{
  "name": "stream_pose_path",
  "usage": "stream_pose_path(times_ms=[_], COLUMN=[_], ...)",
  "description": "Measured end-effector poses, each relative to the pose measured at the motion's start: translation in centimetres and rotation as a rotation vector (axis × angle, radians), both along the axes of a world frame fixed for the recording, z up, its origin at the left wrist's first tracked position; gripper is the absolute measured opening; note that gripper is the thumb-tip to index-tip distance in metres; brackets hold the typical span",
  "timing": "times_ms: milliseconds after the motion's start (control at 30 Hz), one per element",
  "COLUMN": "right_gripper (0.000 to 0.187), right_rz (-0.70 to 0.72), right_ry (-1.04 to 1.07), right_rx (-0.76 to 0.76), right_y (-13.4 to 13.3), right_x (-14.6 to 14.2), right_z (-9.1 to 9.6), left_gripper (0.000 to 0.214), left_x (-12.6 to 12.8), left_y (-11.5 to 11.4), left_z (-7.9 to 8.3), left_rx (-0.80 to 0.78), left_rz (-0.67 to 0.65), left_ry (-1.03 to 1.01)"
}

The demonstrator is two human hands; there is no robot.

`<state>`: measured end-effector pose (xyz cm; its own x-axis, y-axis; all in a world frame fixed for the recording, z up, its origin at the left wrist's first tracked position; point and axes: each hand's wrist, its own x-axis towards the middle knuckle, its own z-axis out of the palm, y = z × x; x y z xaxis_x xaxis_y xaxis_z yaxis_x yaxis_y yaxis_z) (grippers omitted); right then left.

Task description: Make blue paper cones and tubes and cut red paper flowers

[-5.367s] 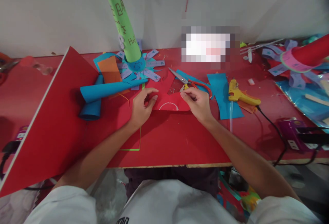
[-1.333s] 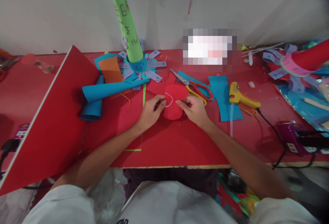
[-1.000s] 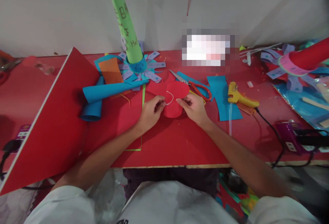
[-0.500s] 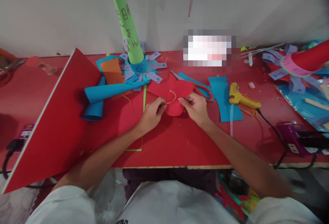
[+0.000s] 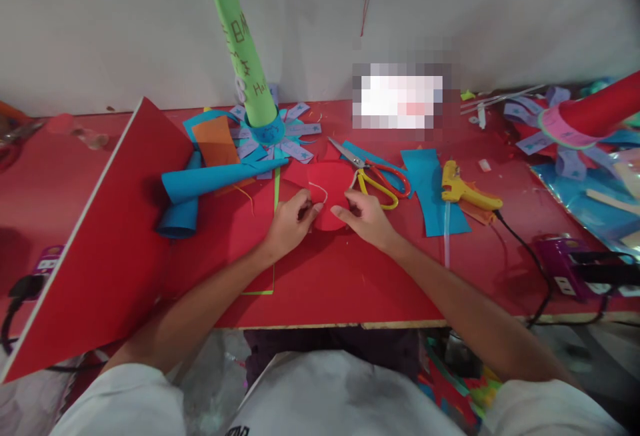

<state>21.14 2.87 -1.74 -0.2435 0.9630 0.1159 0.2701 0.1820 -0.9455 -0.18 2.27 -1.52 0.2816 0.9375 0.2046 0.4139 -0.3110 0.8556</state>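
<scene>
Between my hands is a rounded red paper cutout with a thin pale curved line on its face, perhaps string or a drawn edge. My left hand is closed, thumb and fingers pinching its left side. On the opposite side, my right hand pinches the lower right edge with thumb and bent fingers. Just beyond my right hand lie scissors with red and yellow handles, their blades pointing up and left. A rolled blue paper cone lies left of the cutout.
A red board leans up on the left. Behind stands a green paper tube on a strip-petalled base. A yellow glue gun rests near blue paper at right. Purple power sockets sit farther right.
The red cutout has changed from spread lobes to a rounder, gathered shape. My right hand has shifted left and lower, baring the yellow scissor handle. The view has shifted slightly.
</scene>
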Motion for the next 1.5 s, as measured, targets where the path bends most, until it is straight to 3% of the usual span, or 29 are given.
stream_pose_path(times_ms=[133, 300, 400, 533, 700, 900, 1033, 1133, 1367, 1500], right_gripper=[0.053, 0.054, 0.052, 0.054, 0.051, 0.049, 0.053, 0.054, 0.056, 0.06], right_rz=[0.132, 0.359, 0.411, 0.326, 0.005, -0.226, -0.215, -0.171, 0.048, 0.083], right_ry=[-0.019, -0.086, -0.073, -0.055, 0.067, 0.172, 0.041, 0.025, 0.203, 0.112], right_rx=[-0.203, -0.258, -0.311, -0.263, -0.039, 0.03, 0.162, 0.188, -0.087, -0.049], right_y=[-0.6, -0.6, -0.7, -0.7, 0.1, 1.0, 1.1, 1.0, 0.7, 0.3], right_x=[-0.4, 0.3, 0.5, 0.4, 0.6, 1.6, 2.2, 2.1, 0.8, 0.6], right_z=[-0.3, 0.8, 1.4, 0.7, -0.1, 0.3, 0.6, 0.9, 0.8, 1.0], left_gripper=[0.03, 0.034, 0.037, 0.045, 0.064, 0.063, 0.073, 0.071, 0.07, 0.067], left_x=[-0.1, -0.9, -1.4, -1.7, -1.5, -0.8, -0.9, -0.7, 0.1, -0.1], left_y=[0.0, 0.6, 0.9, 0.9, 0.7, 0.9, 0.9, 0.7, 0.2, 0.0], left_z=[-0.1, 0.1, 0.5, 0.8, 0.4, 0.1, 0.5, 0.9, 0.9, 0.9], left_rx=[-0.017, 0.117, 0.185, 0.227, 0.096, -0.077, -0.152, -0.131, -0.133, -0.095], left_rz=[-0.04, 0.001, 0.025, 0.125, 0.223, 0.144, -0.01, -0.079, -0.059, -0.076], left_ry=[-0.043, 0.016, 0.028, 0.021, -0.149, -0.314, -0.373, -0.265, -0.233, -0.154])
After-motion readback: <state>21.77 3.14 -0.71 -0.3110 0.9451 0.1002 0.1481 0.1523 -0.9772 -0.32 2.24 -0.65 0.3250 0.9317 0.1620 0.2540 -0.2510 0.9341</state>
